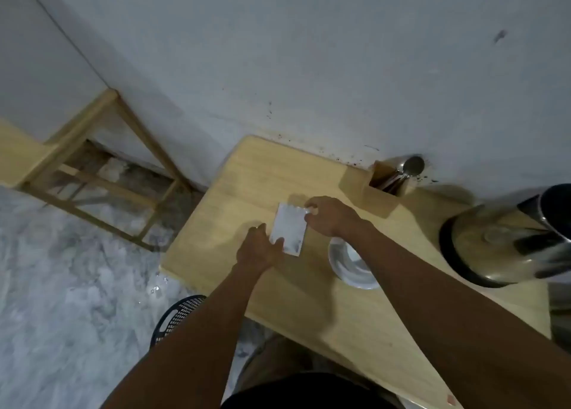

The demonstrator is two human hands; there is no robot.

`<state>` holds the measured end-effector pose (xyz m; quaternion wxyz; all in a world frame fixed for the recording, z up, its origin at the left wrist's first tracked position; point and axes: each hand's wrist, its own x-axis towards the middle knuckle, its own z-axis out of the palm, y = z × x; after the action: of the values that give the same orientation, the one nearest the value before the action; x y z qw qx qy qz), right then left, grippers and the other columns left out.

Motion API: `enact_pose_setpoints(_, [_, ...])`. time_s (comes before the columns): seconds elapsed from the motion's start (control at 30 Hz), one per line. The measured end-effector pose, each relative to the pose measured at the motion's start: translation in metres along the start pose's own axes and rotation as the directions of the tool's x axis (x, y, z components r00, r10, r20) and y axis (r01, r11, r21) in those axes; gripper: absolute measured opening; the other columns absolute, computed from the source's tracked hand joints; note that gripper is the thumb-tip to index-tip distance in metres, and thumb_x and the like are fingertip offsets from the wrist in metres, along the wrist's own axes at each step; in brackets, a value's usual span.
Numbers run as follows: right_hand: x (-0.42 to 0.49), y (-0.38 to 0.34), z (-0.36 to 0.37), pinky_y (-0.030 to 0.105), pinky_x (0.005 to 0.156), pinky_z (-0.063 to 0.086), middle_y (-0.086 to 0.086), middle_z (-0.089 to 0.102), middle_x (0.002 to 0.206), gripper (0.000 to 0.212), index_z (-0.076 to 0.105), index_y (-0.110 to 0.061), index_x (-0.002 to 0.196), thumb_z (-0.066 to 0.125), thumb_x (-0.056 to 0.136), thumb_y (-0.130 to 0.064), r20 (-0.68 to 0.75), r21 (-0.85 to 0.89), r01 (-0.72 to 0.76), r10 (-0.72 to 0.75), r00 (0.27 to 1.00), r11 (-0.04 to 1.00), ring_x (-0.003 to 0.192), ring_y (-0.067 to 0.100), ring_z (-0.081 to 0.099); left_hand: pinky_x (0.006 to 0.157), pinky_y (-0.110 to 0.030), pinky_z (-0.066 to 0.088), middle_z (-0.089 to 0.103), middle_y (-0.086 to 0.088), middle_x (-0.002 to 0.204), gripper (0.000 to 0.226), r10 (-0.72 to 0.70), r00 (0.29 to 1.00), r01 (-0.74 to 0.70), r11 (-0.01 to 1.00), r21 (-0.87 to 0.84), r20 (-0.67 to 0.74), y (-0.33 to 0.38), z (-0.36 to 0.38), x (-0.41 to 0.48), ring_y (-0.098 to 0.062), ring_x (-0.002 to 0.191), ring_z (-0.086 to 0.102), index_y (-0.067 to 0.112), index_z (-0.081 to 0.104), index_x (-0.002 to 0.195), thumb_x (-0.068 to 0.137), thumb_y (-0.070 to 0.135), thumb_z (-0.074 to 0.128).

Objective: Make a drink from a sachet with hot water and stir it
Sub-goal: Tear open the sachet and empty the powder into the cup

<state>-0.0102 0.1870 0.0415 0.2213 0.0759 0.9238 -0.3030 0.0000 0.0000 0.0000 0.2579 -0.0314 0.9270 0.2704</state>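
Note:
A white sachet (pixel 289 229) with a serrated top edge is held above the wooden table (pixel 241 174). My left hand (pixel 258 248) grips its lower left edge. My right hand (pixel 332 217) pinches its top right corner. A white cup (pixel 346 266) stands on the table just right of the sachet, partly hidden under my right forearm. A steel kettle (pixel 506 238) with a black handle sits at the table's right end. Spoons (pixel 408 169) stand in a wooden holder (pixel 375 181) by the wall.
A grey wall runs behind the table. A wooden frame rack (pixel 102 174) stands on the marble floor to the left. A dark perforated basket (pixel 177 316) sits on the floor below the table's front left edge.

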Motion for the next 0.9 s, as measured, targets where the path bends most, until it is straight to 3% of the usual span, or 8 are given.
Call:
enact_pose_setpoints(0.13, [0.036,-0.007,0.021,0.041,0.107,0.039,0.004,0.036,0.154,0.056,0.036,-0.024,0.148,0.047,0.094,-0.037,0.028,-0.066,-0.108,0.11,0.994,0.992,0.135,0.028,0.042,0.093,-0.041,0.046,0.046,-0.013,0.135,0.059,0.073,0.997,-0.068,0.987,0.149,-0.033,-0.012,0.005,0.028,-0.033,0.117,0.056,0.012,0.045,0.134,0.086,0.046,0.055])
enact_pose_setpoints(0.23, [0.056,-0.008,0.037,0.041,0.1,0.043,0.007,0.046,0.142,0.051,0.042,-0.024,0.142,0.046,0.092,-0.036,-0.025,-0.178,-0.164,0.163,0.986,0.97,0.127,0.03,0.047,0.083,-0.041,0.05,0.053,-0.011,0.116,0.044,0.145,0.987,-0.129,0.971,0.203,-0.063,-0.017,0.011,0.037,-0.033,0.101,0.061,0.015,0.051,0.116,0.084,0.044,0.056])
enact_pose_setpoints(0.43, [0.059,-0.016,0.041,0.032,0.077,0.042,0.004,0.064,0.098,0.014,0.06,-0.023,0.084,0.05,0.089,-0.03,-0.071,-0.067,-0.214,0.209,0.975,0.975,0.097,0.028,0.062,0.084,-0.04,0.046,0.056,-0.009,0.113,0.043,0.185,0.979,-0.158,0.954,0.255,-0.088,-0.022,0.013,0.039,-0.03,0.1,0.06,0.017,0.05,0.117,0.086,0.046,0.053])
enact_pose_setpoints(0.5, [0.056,-0.017,0.034,0.03,0.067,0.043,0.001,0.062,0.079,0.022,0.059,-0.022,0.067,0.055,0.087,-0.03,-0.047,0.091,-0.2,0.204,0.978,0.976,0.082,0.024,0.063,0.086,-0.04,0.043,0.057,-0.009,0.114,0.048,0.165,0.982,-0.14,0.961,0.237,-0.088,-0.019,0.008,0.04,-0.03,0.104,0.059,0.017,0.052,0.119,0.085,0.05,0.054])
enact_pose_setpoints(0.6, [0.034,-0.026,0.017,0.019,0.055,0.042,-0.003,0.06,0.062,0.021,0.073,-0.014,0.072,0.063,0.087,-0.024,-0.039,0.315,-0.115,0.134,0.99,0.942,0.055,0.008,0.052,0.093,-0.041,0.041,0.057,-0.007,0.119,0.054,0.169,0.978,-0.158,0.983,0.09,-0.126,-0.011,-0.009,0.035,-0.031,0.113,0.052,0.023,0.054,0.122,0.08,0.057,0.054])
enact_pose_setpoints(0.67, [0.012,-0.035,0.005,0.011,0.045,0.033,0.0,0.057,0.063,0.024,0.072,-0.003,0.079,0.064,0.09,-0.023,-0.05,0.425,-0.059,0.088,0.995,0.903,0.046,0.002,0.042,0.098,-0.037,0.039,0.058,0.002,0.124,0.05,0.168,0.983,-0.179,0.965,-0.191,-0.074,-0.002,-0.029,0.031,-0.021,0.115,0.05,0.032,0.055,0.123,0.081,0.057,0.053])
enact_pose_setpoints(0.77, [-0.022,-0.044,-0.01,0.01,0.051,0.033,-0.008,0.056,0.064,0.025,0.072,-0.009,0.077,0.065,0.092,-0.027,-0.081,0.544,-0.017,0.072,0.994,0.839,0.05,0.0,0.043,0.075,-0.013,0.043,0.068,0.002,0.099,0.018,0.334,0.942,-0.266,0.792,-0.549,0.025,0.016,-0.059,0.016,-0.003,0.089,0.058,0.022,0.067,0.102,0.092,0.033,0.058])
enact_pose_setpoints(0.9, [-0.059,-0.049,-0.025,0.018,0.06,0.04,-0.002,0.059,0.066,0.023,0.071,-0.011,0.077,0.065,0.092,-0.028,-0.096,0.595,0.023,0.043,0.994,0.803,0.061,0.007,0.049,0.066,-0.02,0.042,0.06,-0.002,0.074,0.021,0.376,0.926,-0.279,0.729,-0.626,0.025,0.035,-0.08,-0.008,-0.009,0.068,0.052,0.014,0.068,0.077,0.091,0.026,0.059])
